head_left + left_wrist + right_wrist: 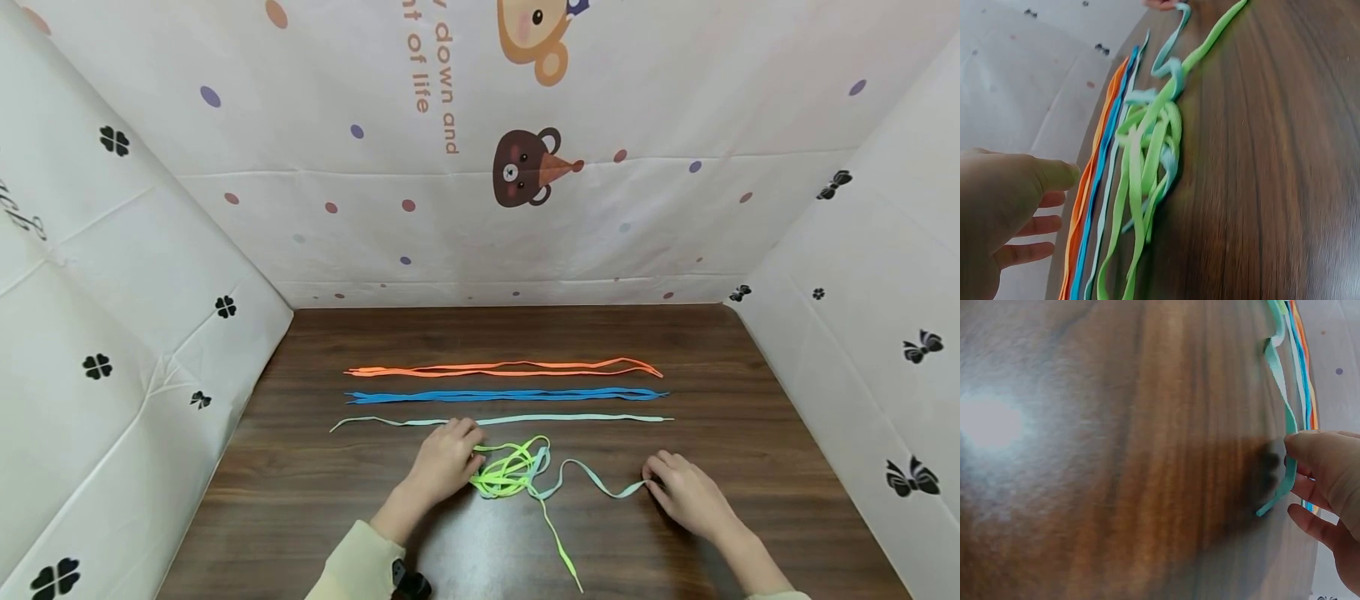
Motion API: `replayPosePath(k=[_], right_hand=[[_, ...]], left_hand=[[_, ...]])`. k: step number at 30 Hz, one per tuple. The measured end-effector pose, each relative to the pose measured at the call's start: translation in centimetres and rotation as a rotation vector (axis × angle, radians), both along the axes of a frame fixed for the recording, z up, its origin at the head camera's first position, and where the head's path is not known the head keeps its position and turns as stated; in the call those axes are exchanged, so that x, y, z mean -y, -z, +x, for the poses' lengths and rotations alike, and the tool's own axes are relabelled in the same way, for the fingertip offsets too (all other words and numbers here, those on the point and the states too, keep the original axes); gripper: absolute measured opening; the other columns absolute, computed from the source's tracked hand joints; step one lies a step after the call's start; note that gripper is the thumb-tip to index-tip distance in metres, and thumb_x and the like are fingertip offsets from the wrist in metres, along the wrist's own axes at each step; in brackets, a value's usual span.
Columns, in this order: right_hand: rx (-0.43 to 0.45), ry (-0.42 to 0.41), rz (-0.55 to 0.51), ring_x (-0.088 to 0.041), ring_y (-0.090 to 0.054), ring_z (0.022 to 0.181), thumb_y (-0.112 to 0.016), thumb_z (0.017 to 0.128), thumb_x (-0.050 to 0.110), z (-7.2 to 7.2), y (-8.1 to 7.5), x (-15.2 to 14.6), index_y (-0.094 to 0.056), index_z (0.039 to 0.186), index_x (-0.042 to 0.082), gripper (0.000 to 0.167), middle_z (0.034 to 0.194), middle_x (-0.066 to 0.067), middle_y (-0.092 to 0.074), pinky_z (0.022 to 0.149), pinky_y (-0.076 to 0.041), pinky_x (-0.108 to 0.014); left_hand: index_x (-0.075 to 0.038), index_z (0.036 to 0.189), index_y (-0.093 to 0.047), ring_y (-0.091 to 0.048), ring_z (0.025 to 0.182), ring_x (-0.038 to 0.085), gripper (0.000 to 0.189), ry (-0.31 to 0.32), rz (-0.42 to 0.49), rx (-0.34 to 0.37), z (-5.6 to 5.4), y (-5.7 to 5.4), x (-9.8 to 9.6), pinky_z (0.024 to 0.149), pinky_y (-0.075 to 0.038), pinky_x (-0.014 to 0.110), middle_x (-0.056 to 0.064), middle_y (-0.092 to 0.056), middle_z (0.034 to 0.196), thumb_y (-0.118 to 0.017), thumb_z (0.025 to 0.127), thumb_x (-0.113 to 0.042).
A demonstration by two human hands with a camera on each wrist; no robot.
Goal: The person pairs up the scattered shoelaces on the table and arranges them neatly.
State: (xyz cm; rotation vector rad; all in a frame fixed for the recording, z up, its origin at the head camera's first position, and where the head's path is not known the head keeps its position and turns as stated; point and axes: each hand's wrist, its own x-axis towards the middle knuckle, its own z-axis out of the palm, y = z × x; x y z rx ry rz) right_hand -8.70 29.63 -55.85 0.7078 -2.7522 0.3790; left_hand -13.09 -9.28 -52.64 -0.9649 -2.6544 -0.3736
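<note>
A tangled heap of yellow-green shoelaces (506,472) lies on the table with a pale teal shoelace (600,486) running through it. My right hand (688,493) pinches the teal lace between thumb and fingers close to its end; in the right wrist view the short tip (1272,504) hangs out past the fingers. My left hand (447,458) is at the heap's left side. From the left wrist view, its fingers (1034,226) look apart and relaxed, holding nothing. One green lace end (558,542) trails toward the front edge. The heap hides how the laces cross inside it.
Behind the heap, a single pale teal lace (577,417), a blue bundle of laces (510,395) and an orange bundle (495,367) are stretched out side by side across the wooden table (360,333). Printed white sheets (450,233) wall the back and both sides.
</note>
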Motion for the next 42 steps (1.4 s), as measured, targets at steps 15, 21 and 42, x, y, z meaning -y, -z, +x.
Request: replayPosePath(k=[15,21,42], right_hand=[[-0.096,0.061,-0.102,0.000,-0.038,0.061,-0.075,0.064,-0.004,-1.0,-2.6,-0.9,-0.057,0.080,0.012,0.029,0.072,0.008,-0.048,0.048,-0.036,-0.020],[-0.093,0.099,-0.129,-0.003,-0.046,0.061,-0.075,0.065,-0.004,-1.0,-3.2,-1.3,-0.056,0.081,0.012,0.030,0.073,0.008,-0.050,0.048,-0.039,-0.020],[-0.126,0.167,-0.162,-0.006,-0.047,0.062,-0.072,0.067,-0.006,-1.4,-4.3,-2.0,-0.055,0.081,0.012,0.029,0.075,0.006,-0.051,0.048,-0.039,-0.023]], left_hand=[[-0.019,0.099,-0.066,-0.055,0.087,0.011,0.023,0.167,-0.093,-0.056,1.5,0.6,-6.2,0.073,-0.047,0.026,-0.004,-0.059,0.097,-0.070,0.080,-0.031],[-0.022,0.092,-0.065,-0.053,0.083,0.010,0.019,0.185,-0.164,-0.094,2.0,1.7,-8.1,0.072,-0.045,0.025,-0.007,-0.058,0.092,-0.068,0.079,-0.036],[-0.025,0.072,-0.060,-0.054,0.069,0.010,0.015,0.130,-0.207,-0.137,3.2,3.0,-9.2,0.064,-0.041,0.025,-0.011,-0.059,0.075,-0.070,0.073,-0.036]])
